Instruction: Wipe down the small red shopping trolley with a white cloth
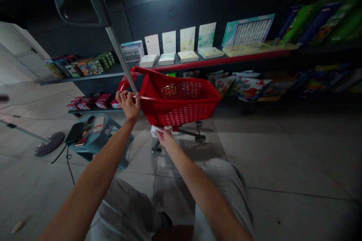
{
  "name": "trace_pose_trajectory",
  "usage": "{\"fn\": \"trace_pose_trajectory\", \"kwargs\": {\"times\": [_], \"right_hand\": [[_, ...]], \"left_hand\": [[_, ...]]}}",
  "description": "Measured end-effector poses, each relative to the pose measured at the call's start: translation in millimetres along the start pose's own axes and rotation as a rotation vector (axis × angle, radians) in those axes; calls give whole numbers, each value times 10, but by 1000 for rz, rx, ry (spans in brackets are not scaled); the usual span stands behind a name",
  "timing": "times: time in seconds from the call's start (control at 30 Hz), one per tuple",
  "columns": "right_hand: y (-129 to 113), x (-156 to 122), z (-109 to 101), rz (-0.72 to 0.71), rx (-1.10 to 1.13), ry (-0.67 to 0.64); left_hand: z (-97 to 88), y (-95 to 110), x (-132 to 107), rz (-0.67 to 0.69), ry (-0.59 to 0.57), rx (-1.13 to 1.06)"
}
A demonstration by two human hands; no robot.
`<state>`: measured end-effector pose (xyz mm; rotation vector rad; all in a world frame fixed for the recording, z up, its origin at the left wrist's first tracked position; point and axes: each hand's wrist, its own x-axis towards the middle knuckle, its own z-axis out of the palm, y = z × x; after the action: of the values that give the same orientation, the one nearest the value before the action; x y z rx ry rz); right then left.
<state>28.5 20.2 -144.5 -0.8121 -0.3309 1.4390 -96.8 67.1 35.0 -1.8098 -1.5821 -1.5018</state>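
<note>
My left hand (pixel 128 104) grips the near rim of a red plastic mesh shopping trolley (pixel 183 115), its fingers curled over the edge. A thin metal pole (pixel 121 58) rises from beside that hand to a dark round frame overhead. My right hand (pixel 165 138) sits lower, pressing a white cloth (pixel 158 130) against the trolley's underside. The trolley stands on a low wheeled metal frame, with part of that frame hidden under the basket.
A teal plastic stool (pixel 110 147) holding a dark device and papers stands left of the trolley, with a fan base (pixel 49 144) and cable beyond it. Behind are dark display shelves (pixel 226 60) with boxes, cards and books. Tiled floor stretches to the right.
</note>
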Motion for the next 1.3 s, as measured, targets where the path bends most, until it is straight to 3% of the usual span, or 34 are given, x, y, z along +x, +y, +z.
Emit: {"fn": "trace_pose_trajectory", "kwargs": {"times": [0.13, 0.2, 0.27, 0.37, 0.43, 0.5, 0.6, 0.83, 1.1, 1.3], "right_hand": [[-539, -14, 302, 91, 47, -35], [-936, -52, 408, 53, 91, -195], [-1351, -106, 424, -128, -41, -286], [-1858, -164, 251, -563, -561, -137], [-2049, -159, 59, -828, -955, -87], [-2117, -125, -112, -975, -1284, -174], [-2085, -62, -229, -1019, -1525, -302], [-2117, -11, -311, -1032, -1563, -285], [-2499, 54, -922, -1006, -1683, -55], [-2563, -24, -1274, -1019, -1681, -24]], "left_hand": [[-19, -5, 1, -35, -37, -29], [-27, -10, 0, -28, -32, -27], [-27, -22, -3, -18, -25, -24], [-9, -51, -4, -7, -25, -23], [11, -70, -2, 4, -19, -13], [31, -84, 4, 11, -5, -3], [46, -100, 14, 16, -3, -1], [-38, -156, 58, 60, -69, 22], [-142, -190, 199, 10, -127, 23], [-232, -410, 458, 20, -260, -1]]}}
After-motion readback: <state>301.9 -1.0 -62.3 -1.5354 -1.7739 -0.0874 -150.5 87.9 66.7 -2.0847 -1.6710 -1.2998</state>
